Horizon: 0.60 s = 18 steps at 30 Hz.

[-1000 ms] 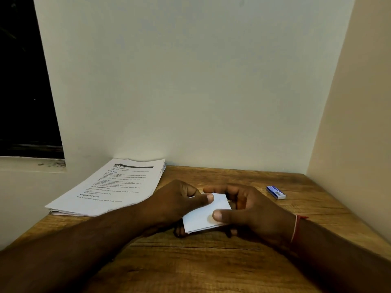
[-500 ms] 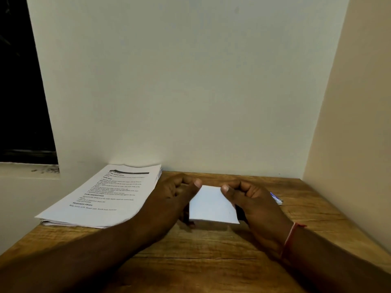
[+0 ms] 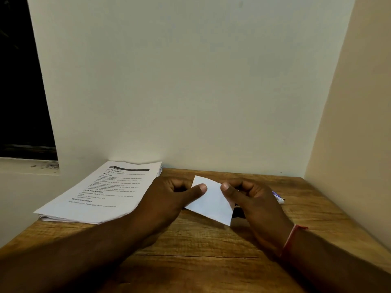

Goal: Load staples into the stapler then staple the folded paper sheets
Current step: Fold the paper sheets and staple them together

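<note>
Two hands — left hand (image 3: 169,199), right hand (image 3: 254,199) — pinch one folded paper (image 3: 211,203); one printed stack (image 3: 101,193) nearby.

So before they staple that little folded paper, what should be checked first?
1. Grip on the folded paper: ok, left hand and right hand both pinch it, thumbs on top.
2. A hand free for the stapler: not ok, both hold the paper.
3. Stapler found: cannot tell; a dark object peeks out under the paper, mostly hidden.
4. Staples loaded: cannot tell.
5. The small blue box, likely staples, nearby: ok, on the table behind the right hand.
6. The printed stack out of the way: ok, lying to the left.
</note>
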Available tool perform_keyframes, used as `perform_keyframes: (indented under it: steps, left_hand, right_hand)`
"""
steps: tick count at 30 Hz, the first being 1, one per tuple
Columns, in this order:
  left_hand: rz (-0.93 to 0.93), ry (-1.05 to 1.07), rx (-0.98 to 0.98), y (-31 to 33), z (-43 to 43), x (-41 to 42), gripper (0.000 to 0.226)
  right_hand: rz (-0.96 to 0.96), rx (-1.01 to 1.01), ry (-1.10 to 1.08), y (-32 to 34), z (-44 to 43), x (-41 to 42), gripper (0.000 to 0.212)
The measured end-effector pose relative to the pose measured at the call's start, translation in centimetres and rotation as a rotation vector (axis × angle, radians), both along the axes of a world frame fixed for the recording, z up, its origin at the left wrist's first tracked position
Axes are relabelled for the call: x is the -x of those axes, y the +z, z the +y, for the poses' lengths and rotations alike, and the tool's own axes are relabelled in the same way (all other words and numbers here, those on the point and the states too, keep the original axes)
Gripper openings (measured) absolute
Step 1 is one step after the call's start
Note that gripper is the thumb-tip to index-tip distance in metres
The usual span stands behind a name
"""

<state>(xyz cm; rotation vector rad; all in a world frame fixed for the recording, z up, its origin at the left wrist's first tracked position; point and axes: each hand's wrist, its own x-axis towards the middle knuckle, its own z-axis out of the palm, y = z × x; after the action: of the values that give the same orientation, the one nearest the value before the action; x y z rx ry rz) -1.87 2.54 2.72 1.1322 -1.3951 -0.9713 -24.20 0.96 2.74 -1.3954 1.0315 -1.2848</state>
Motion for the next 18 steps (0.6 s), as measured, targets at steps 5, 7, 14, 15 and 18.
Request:
perform_keyframes:
  steps: [5,7,14,15,18]
  left_hand:
    - [-0.286,0.058,0.111,0.5,0.2,0.1,0.018]
    - [-0.344,0.044,0.128,0.7,0.2,0.1,0.017]
    - [-0.332,0.057,0.131,0.7,0.4,0.2,0.021]
    - [-0.324,0.068,0.126,0.6,0.4,0.2,0.024]
    - [-0.242,0.052,0.091,0.7,0.6,0.5,0.024]
  right_hand:
    - [0.085,-0.01,0.065,0.0,0.2,0.0,0.014]
    - [0.124,-0.015,0.063,0.1,0.2,0.2,0.014]
    - [0.291,0.03,0.008,-0.8,-0.5,-0.2,0.015]
    - [0.307,0.034,0.034,-0.9,-0.5,-0.1,0.016]
    - [0.265,0.027,0.098,-0.9,-0.4,-0.1,0.016]
